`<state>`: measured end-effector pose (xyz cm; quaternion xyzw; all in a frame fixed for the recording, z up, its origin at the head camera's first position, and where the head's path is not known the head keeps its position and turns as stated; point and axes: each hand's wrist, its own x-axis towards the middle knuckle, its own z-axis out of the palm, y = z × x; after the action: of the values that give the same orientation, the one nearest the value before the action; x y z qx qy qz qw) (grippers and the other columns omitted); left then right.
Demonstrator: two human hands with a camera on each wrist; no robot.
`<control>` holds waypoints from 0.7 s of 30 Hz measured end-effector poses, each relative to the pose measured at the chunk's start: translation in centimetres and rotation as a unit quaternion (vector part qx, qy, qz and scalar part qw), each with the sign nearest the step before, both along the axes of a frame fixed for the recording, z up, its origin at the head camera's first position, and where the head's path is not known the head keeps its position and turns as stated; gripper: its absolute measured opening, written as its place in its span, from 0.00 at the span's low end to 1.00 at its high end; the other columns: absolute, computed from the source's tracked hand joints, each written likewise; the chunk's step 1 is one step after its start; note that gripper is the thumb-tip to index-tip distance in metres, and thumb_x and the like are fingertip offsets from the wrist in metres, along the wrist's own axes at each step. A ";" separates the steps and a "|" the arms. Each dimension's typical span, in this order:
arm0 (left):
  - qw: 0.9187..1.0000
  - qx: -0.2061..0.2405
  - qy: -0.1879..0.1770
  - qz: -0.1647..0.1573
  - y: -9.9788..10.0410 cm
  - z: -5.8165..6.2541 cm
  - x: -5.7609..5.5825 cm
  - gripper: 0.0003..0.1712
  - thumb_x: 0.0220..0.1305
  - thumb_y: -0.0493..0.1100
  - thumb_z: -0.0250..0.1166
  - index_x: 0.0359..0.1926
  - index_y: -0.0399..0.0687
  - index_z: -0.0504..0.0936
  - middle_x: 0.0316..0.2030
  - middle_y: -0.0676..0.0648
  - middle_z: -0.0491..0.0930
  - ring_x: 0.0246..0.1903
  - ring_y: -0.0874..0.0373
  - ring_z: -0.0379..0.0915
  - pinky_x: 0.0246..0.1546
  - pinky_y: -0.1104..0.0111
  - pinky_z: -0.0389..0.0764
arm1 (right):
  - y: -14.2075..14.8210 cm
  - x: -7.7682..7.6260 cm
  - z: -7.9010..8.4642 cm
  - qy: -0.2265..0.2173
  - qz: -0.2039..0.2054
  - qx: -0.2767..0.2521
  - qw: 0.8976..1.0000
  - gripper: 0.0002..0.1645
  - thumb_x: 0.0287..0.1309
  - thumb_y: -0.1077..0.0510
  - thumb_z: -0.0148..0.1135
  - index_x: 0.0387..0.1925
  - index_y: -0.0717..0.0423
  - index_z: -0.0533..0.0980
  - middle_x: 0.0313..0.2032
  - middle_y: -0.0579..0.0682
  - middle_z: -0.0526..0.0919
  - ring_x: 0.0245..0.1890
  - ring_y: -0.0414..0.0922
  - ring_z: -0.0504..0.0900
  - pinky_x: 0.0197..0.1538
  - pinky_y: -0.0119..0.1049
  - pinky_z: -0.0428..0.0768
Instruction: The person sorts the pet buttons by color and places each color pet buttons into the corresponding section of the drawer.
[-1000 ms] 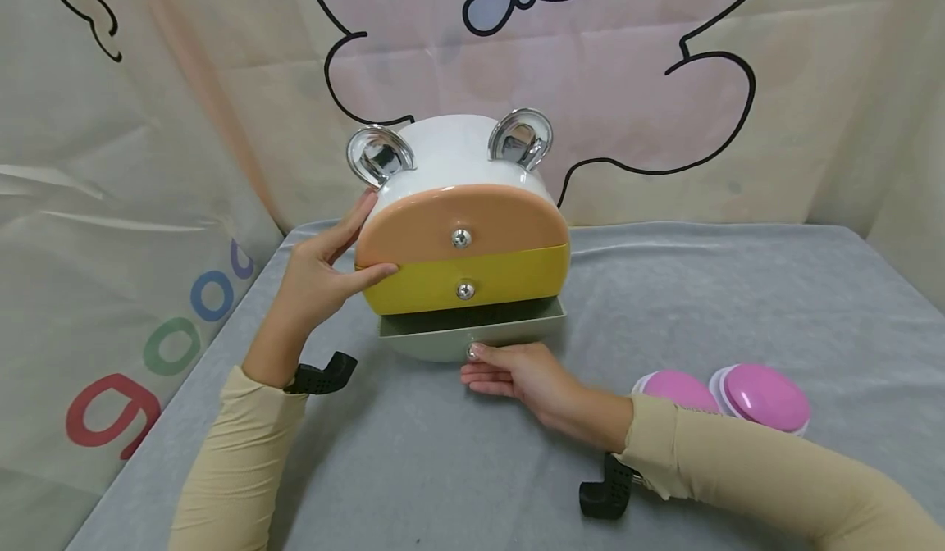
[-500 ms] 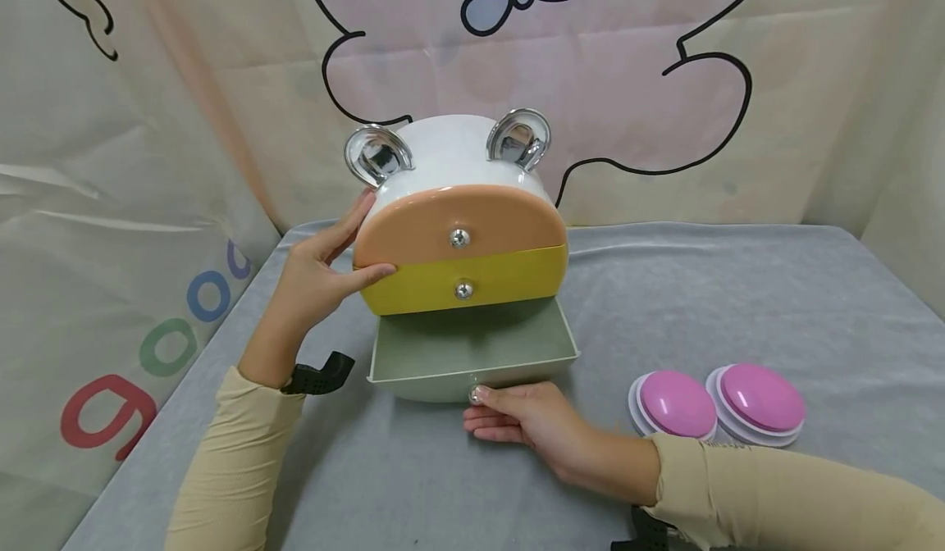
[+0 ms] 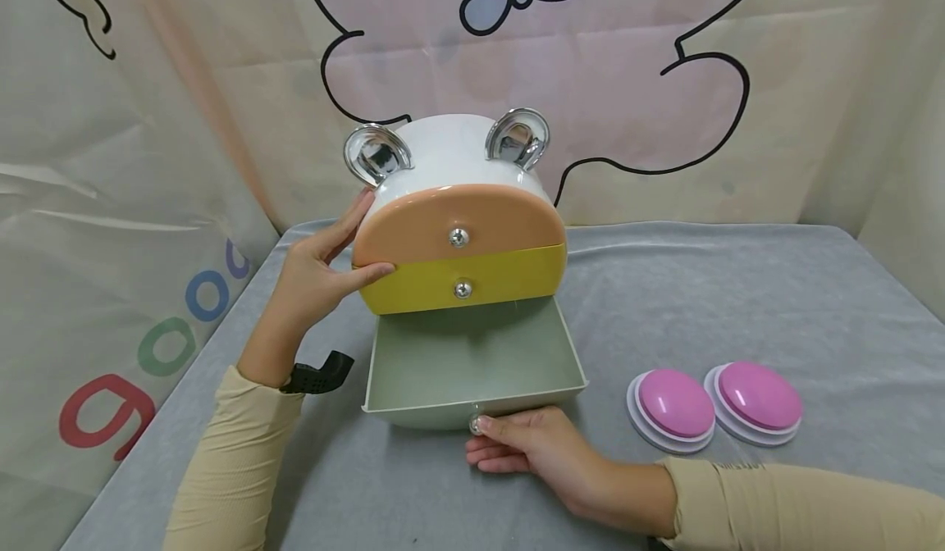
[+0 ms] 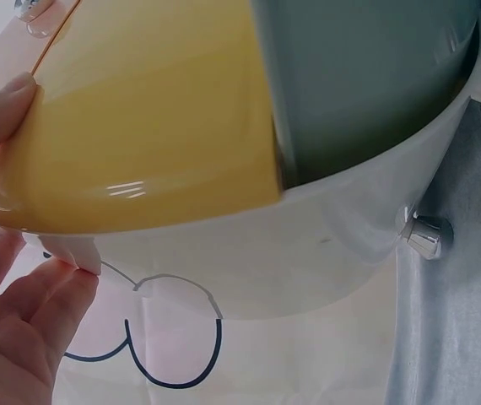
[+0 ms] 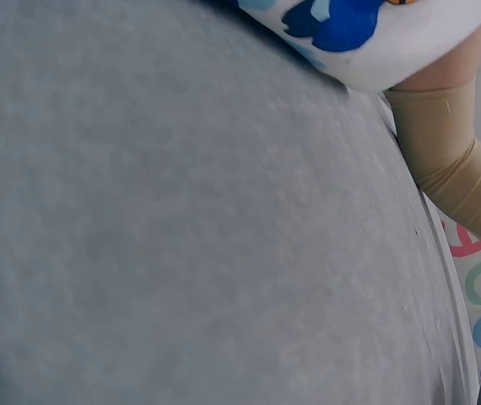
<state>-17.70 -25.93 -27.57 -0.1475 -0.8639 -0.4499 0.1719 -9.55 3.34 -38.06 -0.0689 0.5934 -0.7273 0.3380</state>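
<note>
A small white chest of drawers (image 3: pixel 452 145) with silver ears stands mid-table in the head view. Its orange top drawer (image 3: pixel 413 227) and yellow middle drawer (image 3: pixel 413 284) are closed, while the green bottom drawer (image 3: pixel 472 362) is pulled far out and looks empty inside. My left hand (image 3: pixel 313 268) grips the chest's left side, thumb (image 4: pixel 8 110) on the front and fingers (image 4: pixel 55 304) against the white side. At the green drawer's front, my right hand (image 3: pixel 542 453) pinches its clear knob (image 3: pixel 476 425) between thumb and fingers. The right wrist view misses that grip.
Two pink-and-white domed buttons (image 3: pixel 675 404) sit side by side on the right of the grey cloth-covered table (image 3: pixel 709 305). A printed curtain (image 3: pixel 620 108) hangs behind, and a pale sheet with coloured letters (image 3: pixel 166 346) runs along the left.
The green drawer has slid out toward me with my right hand on its knob, from slightly open to far out. My left hand has kept its hold on the chest.
</note>
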 end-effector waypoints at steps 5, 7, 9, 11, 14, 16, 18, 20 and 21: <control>1.000 -0.001 0.004 -0.001 0.0 0.0 0.0 0.45 0.57 0.39 0.74 0.72 0.68 0.65 0.73 0.61 0.62 0.73 0.65 0.59 0.67 0.78 0.68 | 0.1 0.4 -0.1 0.001 -0.001 -0.002 1.000 0.26 0.67 0.56 0.61 0.51 0.80 0.76 0.39 0.60 0.89 0.37 0.41 0.90 0.47 0.35 0.88; 1.000 -0.003 0.004 0.000 0.0 0.0 0.0 0.45 0.57 0.40 0.74 0.72 0.68 0.65 0.73 0.61 0.62 0.73 0.65 0.59 0.67 0.78 0.68 | 0.2 0.5 -0.1 0.001 -0.001 0.000 1.000 0.26 0.67 0.56 0.61 0.51 0.80 0.76 0.39 0.61 0.89 0.38 0.41 0.90 0.47 0.35 0.88; 1.000 -0.003 0.004 0.000 0.0 0.0 0.0 0.45 0.57 0.40 0.74 0.72 0.68 0.65 0.73 0.62 0.62 0.73 0.65 0.59 0.67 0.78 0.68 | 0.2 0.7 -0.1 0.003 0.000 0.002 1.000 0.26 0.67 0.56 0.61 0.51 0.80 0.76 0.39 0.61 0.89 0.38 0.41 0.90 0.46 0.35 0.88; 1.000 -0.005 0.004 0.001 0.0 0.0 0.0 0.45 0.57 0.40 0.74 0.72 0.68 0.65 0.73 0.62 0.62 0.73 0.65 0.59 0.67 0.77 0.68 | 0.3 0.7 -0.1 0.004 0.001 0.004 1.000 0.26 0.67 0.56 0.61 0.51 0.80 0.77 0.40 0.61 0.89 0.38 0.41 0.90 0.46 0.35 0.88; 1.000 -0.007 0.007 0.001 0.0 0.0 -0.1 0.45 0.57 0.40 0.74 0.72 0.68 0.65 0.73 0.62 0.63 0.72 0.65 0.60 0.67 0.78 0.68 | 0.4 0.8 -0.2 0.006 0.004 0.004 1.000 0.26 0.67 0.56 0.61 0.50 0.80 0.77 0.40 0.61 0.89 0.38 0.42 0.90 0.46 0.35 0.88; 1.000 -0.006 0.009 -0.001 0.0 0.0 -0.1 0.45 0.57 0.40 0.74 0.72 0.68 0.65 0.73 0.62 0.63 0.72 0.65 0.60 0.67 0.79 0.68 | 0.5 0.8 -0.3 0.007 0.006 0.002 1.000 0.26 0.67 0.56 0.61 0.50 0.80 0.77 0.40 0.61 0.89 0.38 0.41 0.90 0.46 0.35 0.88; 1.000 -0.005 0.010 -0.002 0.0 -0.1 -0.1 0.45 0.57 0.40 0.74 0.72 0.68 0.65 0.73 0.62 0.63 0.72 0.65 0.60 0.66 0.80 0.68 | 0.5 0.8 -0.4 0.007 0.008 0.001 1.000 0.26 0.67 0.56 0.61 0.50 0.80 0.77 0.39 0.61 0.89 0.38 0.41 0.90 0.46 0.35 0.88; 1.000 -0.004 0.010 -0.003 0.0 -0.1 -0.1 0.45 0.57 0.39 0.74 0.72 0.68 0.65 0.73 0.61 0.63 0.72 0.64 0.60 0.66 0.80 0.68 | 0.6 0.8 -0.5 0.005 0.010 0.001 1.000 0.26 0.67 0.56 0.61 0.50 0.79 0.77 0.39 0.61 0.89 0.38 0.41 0.90 0.47 0.35 0.88; 1.000 -0.004 0.010 -0.002 -0.1 -0.1 -0.1 0.45 0.57 0.39 0.74 0.72 0.67 0.65 0.73 0.61 0.63 0.72 0.64 0.60 0.66 0.80 0.68 | 0.6 0.8 -0.5 0.003 0.012 0.003 1.000 0.26 0.67 0.55 0.61 0.50 0.79 0.77 0.39 0.61 0.89 0.38 0.41 0.90 0.47 0.36 0.88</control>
<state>-17.82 -25.99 -27.68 -0.1543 -0.8637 -0.4449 0.1795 -8.78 3.91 -38.54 -0.0771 0.5957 -0.7212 0.3450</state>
